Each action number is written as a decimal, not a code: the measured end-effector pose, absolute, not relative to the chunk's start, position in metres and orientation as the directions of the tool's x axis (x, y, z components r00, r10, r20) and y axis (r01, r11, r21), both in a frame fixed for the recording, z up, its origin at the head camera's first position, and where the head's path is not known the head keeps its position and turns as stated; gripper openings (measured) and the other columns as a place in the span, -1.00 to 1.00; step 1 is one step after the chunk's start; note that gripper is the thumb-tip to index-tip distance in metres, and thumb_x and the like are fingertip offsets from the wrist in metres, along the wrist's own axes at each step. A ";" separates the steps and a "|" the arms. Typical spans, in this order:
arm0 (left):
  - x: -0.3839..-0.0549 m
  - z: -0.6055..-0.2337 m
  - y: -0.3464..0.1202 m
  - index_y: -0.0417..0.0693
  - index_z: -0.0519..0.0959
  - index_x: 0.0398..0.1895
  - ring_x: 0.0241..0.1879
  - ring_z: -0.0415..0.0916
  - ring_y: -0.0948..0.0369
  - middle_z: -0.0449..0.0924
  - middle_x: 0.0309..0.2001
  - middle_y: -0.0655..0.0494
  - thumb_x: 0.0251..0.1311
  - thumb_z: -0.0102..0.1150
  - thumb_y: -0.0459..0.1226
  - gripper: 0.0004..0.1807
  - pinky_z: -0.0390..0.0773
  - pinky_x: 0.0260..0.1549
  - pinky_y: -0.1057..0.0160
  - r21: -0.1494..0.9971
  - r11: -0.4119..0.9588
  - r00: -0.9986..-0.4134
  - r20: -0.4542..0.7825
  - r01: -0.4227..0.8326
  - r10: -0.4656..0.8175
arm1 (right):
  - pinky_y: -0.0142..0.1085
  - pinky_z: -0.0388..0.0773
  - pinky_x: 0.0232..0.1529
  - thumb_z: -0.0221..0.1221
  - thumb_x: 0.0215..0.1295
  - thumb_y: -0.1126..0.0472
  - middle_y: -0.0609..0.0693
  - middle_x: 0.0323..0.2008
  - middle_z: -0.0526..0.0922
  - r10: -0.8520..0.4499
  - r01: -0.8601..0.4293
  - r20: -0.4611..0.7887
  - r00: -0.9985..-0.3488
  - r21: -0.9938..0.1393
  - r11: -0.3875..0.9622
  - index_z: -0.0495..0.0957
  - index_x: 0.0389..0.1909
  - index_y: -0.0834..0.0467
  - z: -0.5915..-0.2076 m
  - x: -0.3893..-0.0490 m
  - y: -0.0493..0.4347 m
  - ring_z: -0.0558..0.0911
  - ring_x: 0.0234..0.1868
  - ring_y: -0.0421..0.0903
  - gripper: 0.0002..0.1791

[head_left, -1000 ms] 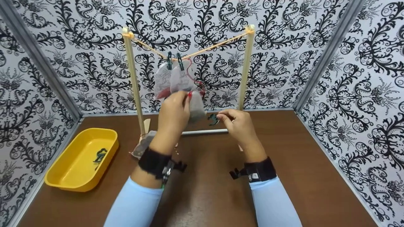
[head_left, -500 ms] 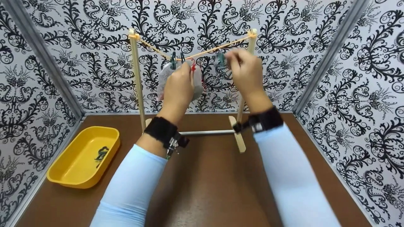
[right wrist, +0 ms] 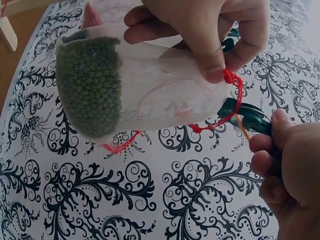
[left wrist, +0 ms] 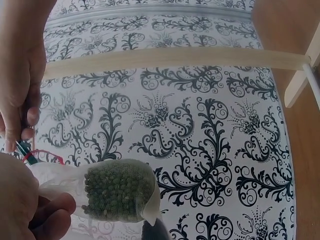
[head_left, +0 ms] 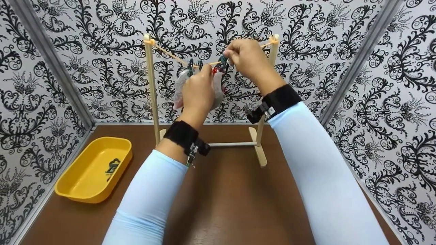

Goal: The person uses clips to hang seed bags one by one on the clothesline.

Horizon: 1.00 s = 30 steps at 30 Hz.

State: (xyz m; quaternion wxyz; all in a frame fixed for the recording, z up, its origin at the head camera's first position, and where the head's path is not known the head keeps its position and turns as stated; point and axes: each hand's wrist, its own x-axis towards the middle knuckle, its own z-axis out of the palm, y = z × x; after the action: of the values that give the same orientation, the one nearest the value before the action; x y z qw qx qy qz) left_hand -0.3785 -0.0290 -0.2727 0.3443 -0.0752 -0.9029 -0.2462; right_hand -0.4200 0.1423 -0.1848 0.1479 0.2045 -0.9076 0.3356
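Head: open tabletop point(head_left: 218, 204) lower centre; left hand point(head_left: 199, 88) and right hand point(head_left: 247, 58) upper centre at the cord point(head_left: 172, 57), two dark clips point(head_left: 190, 67) crowding the left. Left wrist: mesh bag point(left wrist: 120, 190) lower left, long axis near-horizontal, filled end right. Right wrist: left hand pinches bag's neck; right hand pinches green clip point(right wrist: 248, 119) near its mouth.

Green clip point(right wrist: 248, 119), red drawstring point(right wrist: 233, 77)
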 end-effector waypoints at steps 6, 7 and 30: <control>-0.381 -0.274 -0.029 -0.14 0.64 0.17 -0.32 0.86 -0.08 0.87 -0.21 -0.17 0.80 0.06 -0.17 -0.75 0.85 -0.38 0.04 0.401 0.867 -0.764 0.644 0.295 -0.038 | -0.40 0.75 -0.28 0.23 0.72 0.08 -0.02 -0.16 0.80 -0.315 -0.501 0.401 -0.860 -0.551 0.667 0.79 0.00 0.15 -0.193 -0.420 0.143 0.74 -0.30 -0.10 -0.75; -0.381 -0.273 -0.029 -0.13 0.64 0.17 -0.31 0.86 -0.08 0.88 -0.19 -0.17 0.80 0.06 -0.17 -0.75 0.85 -0.38 0.05 0.405 0.863 -0.766 0.642 0.302 -0.034 | -0.39 0.76 -0.28 0.24 0.72 0.07 -0.01 -0.16 0.81 -0.320 -0.504 0.399 -0.859 -0.552 0.664 0.79 0.00 0.14 -0.194 -0.419 0.142 0.74 -0.31 -0.10 -0.75; -0.352 -0.331 -0.036 -0.21 0.48 0.58 -0.52 0.69 -0.10 0.79 -0.11 -0.24 0.65 0.18 -0.28 -0.47 0.75 -0.58 0.00 0.268 0.842 -0.609 0.788 0.468 0.088 | -0.35 0.71 -0.17 0.14 0.76 -0.12 0.05 -0.08 0.81 -0.324 -0.585 0.504 -0.801 -0.542 0.604 0.58 0.56 -0.01 -0.246 -0.393 0.155 0.69 -0.21 -0.14 -0.47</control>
State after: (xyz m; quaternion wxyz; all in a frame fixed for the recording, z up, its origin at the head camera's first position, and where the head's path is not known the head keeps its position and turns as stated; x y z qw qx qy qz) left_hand -0.3517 -0.0361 -0.3311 0.4119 -0.1603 -0.8668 -0.2307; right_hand -0.3933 0.1547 -0.2462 0.1805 0.2589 -0.8771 0.3620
